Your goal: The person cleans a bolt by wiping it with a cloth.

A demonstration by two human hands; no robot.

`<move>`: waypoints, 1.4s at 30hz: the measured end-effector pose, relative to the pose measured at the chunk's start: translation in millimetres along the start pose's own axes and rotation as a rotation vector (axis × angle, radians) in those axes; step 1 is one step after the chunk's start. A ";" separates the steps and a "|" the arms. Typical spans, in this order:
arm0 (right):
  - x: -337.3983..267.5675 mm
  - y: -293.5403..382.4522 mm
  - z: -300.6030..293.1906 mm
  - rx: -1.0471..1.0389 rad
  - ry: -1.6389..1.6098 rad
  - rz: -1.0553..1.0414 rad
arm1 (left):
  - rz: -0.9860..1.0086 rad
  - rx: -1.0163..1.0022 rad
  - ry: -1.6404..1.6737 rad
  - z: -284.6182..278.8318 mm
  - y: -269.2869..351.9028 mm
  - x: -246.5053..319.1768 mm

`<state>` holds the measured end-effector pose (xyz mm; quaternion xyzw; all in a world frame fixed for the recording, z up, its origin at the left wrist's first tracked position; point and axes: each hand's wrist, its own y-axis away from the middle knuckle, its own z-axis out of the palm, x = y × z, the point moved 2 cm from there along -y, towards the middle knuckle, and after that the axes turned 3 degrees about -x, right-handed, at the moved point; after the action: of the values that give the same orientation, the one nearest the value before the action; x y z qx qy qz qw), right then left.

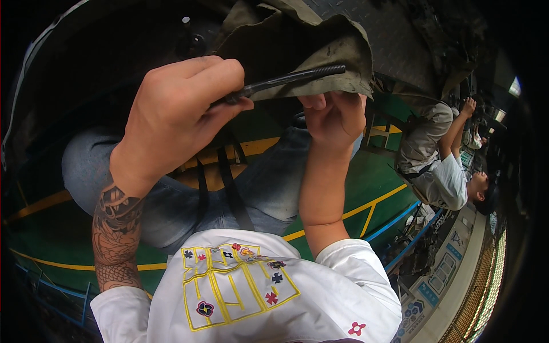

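My left hand (184,107) grips a dark metal rod (296,77) with a threaded far end; its near end is between my thumb and fingers. The rod points to the right, across an olive-green cloth (343,55). My right hand (336,113) pinches the lower edge of this cloth, with part of its fingers hidden behind the fabric. Beyond my left hand, a dark round part with a shiny spot (196,40) and a small pale-topped pin (185,20) show in the shadow.
A dark patterned metal surface (390,47) lies beyond the cloth. At the right a seated co-worker in a pale shirt (448,180) handles something. Blue rails (392,225) and a green floor with yellow lines (257,257) surround my seat.
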<state>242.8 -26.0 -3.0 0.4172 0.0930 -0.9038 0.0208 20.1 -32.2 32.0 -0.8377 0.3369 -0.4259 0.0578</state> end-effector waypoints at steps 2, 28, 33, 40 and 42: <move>-0.1 0.8 0.0 0.004 -0.001 0.003 | -0.007 -0.003 -0.002 0.4 0.9 0.1; -1.6 5.4 -9.6 -0.059 0.147 -0.048 | 0.090 0.151 -0.043 -5.5 -1.4 -1.1; -1.2 5.5 -8.0 -0.069 0.225 -0.115 | 0.092 0.166 -0.053 -8.8 0.2 -1.7; -6.4 6.8 -6.7 -0.080 0.335 -0.101 | 0.120 0.169 -0.049 -9.9 3.2 -3.3; -6.3 6.8 -6.9 -0.080 0.351 -0.106 | 0.124 0.169 -0.054 -10.0 3.0 -3.8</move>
<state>252.8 -31.6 -3.7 0.5619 0.1530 -0.8125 -0.0265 9.4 -30.2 34.6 -0.8186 0.3493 -0.4256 0.1636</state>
